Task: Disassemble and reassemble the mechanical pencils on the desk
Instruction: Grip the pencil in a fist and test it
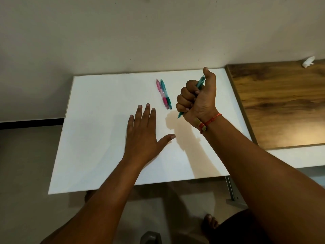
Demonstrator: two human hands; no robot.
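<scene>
Right hand (197,97) is gripping a teal pencil (201,83) in a full fist. The pencil is tilting, tip poking out below the fist and cap end up under the thumb (210,74). Thumb is likely sitting there to press or pull the cap, so disassembly looks like it is only starting. Just left of the teal pencil, a pink pencil (161,93) and a second teal pencil (165,92) are lying side by side, touching and whole, probably waiting their turn. Further left and nearer the person, the left hand (142,136) is resting flat on the white table (98,120), fingers spread and holding nothing, probably bracing. A wooden top (281,103) is sitting well right of the teal pencil.
</scene>
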